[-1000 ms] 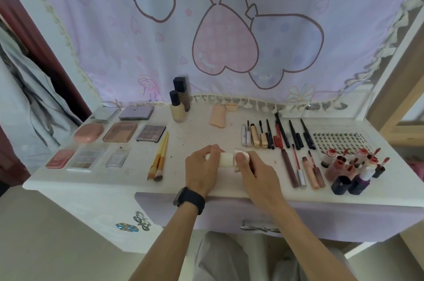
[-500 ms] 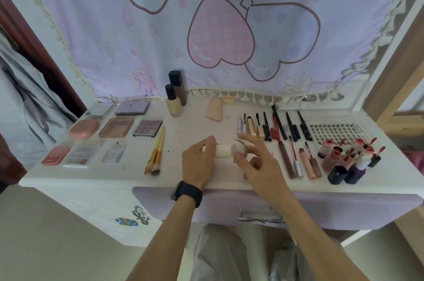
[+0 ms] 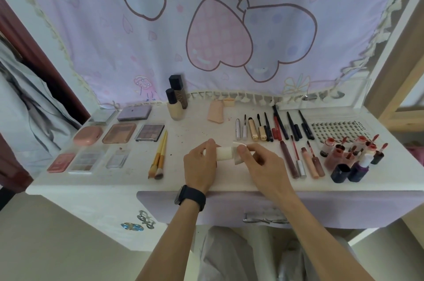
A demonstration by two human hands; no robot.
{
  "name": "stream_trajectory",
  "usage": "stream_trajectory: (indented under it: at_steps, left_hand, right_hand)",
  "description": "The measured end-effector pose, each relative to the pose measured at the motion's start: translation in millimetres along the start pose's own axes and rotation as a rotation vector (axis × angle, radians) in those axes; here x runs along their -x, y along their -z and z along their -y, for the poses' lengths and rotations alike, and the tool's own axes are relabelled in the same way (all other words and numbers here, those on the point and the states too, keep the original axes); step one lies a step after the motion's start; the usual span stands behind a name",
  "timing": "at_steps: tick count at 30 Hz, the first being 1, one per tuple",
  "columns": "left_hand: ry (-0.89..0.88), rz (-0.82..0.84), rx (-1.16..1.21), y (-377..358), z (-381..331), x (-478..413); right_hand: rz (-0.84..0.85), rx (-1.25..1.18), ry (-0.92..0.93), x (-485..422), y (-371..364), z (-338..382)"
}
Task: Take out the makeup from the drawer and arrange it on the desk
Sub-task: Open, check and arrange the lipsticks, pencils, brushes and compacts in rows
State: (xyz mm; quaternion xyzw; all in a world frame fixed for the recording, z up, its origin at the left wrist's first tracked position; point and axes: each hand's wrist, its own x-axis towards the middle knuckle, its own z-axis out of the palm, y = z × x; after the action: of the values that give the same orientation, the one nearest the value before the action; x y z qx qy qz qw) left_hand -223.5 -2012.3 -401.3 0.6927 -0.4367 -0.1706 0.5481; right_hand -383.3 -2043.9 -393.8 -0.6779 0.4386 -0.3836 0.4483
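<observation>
At frame centre, the left hand (image 3: pixel 202 166) and right hand (image 3: pixel 263 163) both grip a cream tube (image 3: pixel 226 153) over the white desk (image 3: pixel 195 129). Palettes (image 3: pixel 119 133) lie left, lip glosses (image 3: pixel 314 162) right; a pink curtain (image 3: pixel 137 39) hangs behind.

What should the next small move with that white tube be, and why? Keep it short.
Probably pull the clear cap off with the right hand: it pinches that end while the left hand grips the white tube, and nearby lip glosses lie uncapped.
</observation>
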Motion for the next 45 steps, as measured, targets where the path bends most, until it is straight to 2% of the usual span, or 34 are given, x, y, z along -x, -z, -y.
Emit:
stream_trajectory:
  at_steps: [5, 12, 18, 29, 33, 39, 45]
  left_hand:
    - [0.002, 0.008, -0.005, -1, 2, -1]
    - [-0.006, 0.003, -0.039, -1, 1, -1]
    - [0.021, 0.017, -0.027, 0, -2, 0]
    - [0.159, -0.026, 0.208, 9, -4, -6]
    - [0.195, -0.017, 0.300, 12, -6, -11]
    - [0.213, 0.104, 0.412, 25, 0, -21]
    - [0.223, 0.197, 0.371, 34, 6, -41]
  right_hand:
    - [0.111, -0.116, 0.056, 7, 4, 2]
    - [0.061, -0.159, 0.067, 4, 0, -3]
    - [0.058, -0.062, 0.096, 5, 1, -10]
    - [0.004, -0.252, 0.075, 6, 1, -8]
    - [-0.001, -0.213, 0.062, 5, 1, -8]
    - [0.002, -0.137, 0.066, 6, -1, -4]
    - [0.040, -0.111, -0.054, 0, 1, 3]
